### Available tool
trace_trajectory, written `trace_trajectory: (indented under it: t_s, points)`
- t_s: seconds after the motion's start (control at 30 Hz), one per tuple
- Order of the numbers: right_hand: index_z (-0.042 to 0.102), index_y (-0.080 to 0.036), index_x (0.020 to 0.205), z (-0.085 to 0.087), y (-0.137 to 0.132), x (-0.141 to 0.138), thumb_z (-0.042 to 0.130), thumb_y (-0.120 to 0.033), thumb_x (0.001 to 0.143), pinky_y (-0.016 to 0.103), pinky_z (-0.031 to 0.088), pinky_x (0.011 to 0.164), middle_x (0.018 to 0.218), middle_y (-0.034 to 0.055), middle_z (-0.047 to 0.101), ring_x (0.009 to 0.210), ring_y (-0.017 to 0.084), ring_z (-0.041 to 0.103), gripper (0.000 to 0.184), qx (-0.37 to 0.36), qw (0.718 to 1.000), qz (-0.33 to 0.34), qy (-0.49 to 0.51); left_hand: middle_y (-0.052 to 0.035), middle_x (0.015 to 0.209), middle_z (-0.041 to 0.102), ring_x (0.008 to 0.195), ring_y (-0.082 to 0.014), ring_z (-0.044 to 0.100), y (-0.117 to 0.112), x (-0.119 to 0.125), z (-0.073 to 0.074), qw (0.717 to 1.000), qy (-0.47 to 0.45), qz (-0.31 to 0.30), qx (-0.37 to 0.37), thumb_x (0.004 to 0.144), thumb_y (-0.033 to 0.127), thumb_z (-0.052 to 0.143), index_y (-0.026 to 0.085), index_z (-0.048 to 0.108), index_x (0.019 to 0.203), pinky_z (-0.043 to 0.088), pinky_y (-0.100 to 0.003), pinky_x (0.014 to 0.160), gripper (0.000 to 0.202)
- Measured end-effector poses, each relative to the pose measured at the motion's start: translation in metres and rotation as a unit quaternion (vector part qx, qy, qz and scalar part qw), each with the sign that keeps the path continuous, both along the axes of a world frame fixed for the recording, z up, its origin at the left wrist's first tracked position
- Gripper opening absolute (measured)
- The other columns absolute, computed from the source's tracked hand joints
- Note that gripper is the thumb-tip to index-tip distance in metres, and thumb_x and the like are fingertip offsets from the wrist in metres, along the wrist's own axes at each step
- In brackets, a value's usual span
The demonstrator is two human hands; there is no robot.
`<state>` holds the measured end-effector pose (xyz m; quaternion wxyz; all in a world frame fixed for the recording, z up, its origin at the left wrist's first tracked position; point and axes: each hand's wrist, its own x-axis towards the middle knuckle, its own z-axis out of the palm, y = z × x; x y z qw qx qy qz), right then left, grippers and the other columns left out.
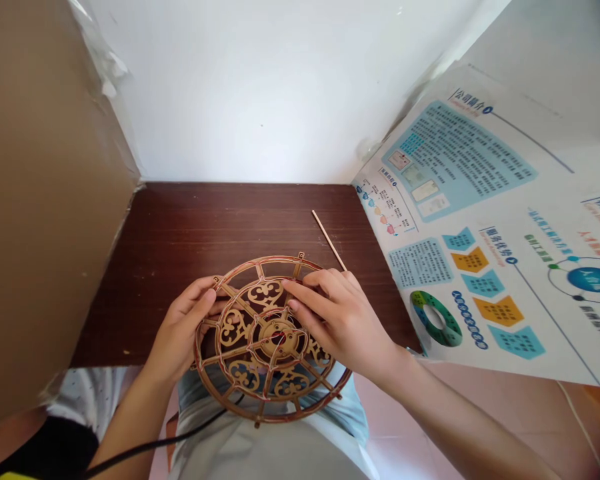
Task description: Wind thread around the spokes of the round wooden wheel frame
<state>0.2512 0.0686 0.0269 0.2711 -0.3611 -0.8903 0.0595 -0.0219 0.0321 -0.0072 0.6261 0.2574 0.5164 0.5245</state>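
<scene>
Fingers of the left hand (197, 300) curl closed on the wooden wheel (267, 337); right fingers (310, 287) press its face, nearer the thin stick (329, 239) lying just beyond them

A plain white wall (260, 87) rises straight behind a dark reddish-brown wooden worktop (220, 213), its surface scuffed with pale marks near the left edge. Along the left side stands a tall brown cardboard panel (45, 187), with a strip of clear plastic tape (103, 57) running up where it meets the wall. On the right, a large printed poster (480, 220) in blue, orange and green, covered in Chinese text and charts, leans against another white surface and overlaps the worktop's right edge. Below lies a pale pink floor (395, 427), crossed by a thin pale cord (580, 427). Soft, even light fills the corner.
</scene>
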Motion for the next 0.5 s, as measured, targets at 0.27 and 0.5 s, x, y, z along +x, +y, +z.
trace_trajectory:
  t_s: [0.27, 0.5]
  points:
    - [0.071, -0.020, 0.137, -0.0004, 0.0017, -0.0063, 0.053, -0.032, 0.118, 0.042, 0.046, 0.081, 0.110, 0.0110, 0.075, 0.099, 0.026, 0.068, 0.029, -0.015, 1.000, 0.011, -0.005, -0.0090, 0.103, 0.085, 0.092, -0.0291, 0.085, 0.0012, 0.0005, 0.0024, 1.000, -0.007, -0.011, -0.002, 0.079, 0.052, 0.097, 0.022, 0.078, 0.113, 0.068, -0.031, 0.071, 0.049]
    - [0.073, -0.019, 0.134, 0.0012, 0.0051, -0.0075, 0.053, -0.031, 0.118, 0.043, 0.044, 0.081, 0.111, 0.0111, 0.076, 0.098, 0.027, 0.069, 0.029, -0.041, 0.998, 0.004, -0.037, -0.0084, 0.109, 0.085, 0.089, -0.0264, 0.085, -0.0003, -0.0017, -0.0042, 0.999, -0.011, -0.030, 0.002, 0.087, 0.050, 0.091, 0.024, 0.078, 0.118, 0.068, -0.031, 0.073, 0.043]
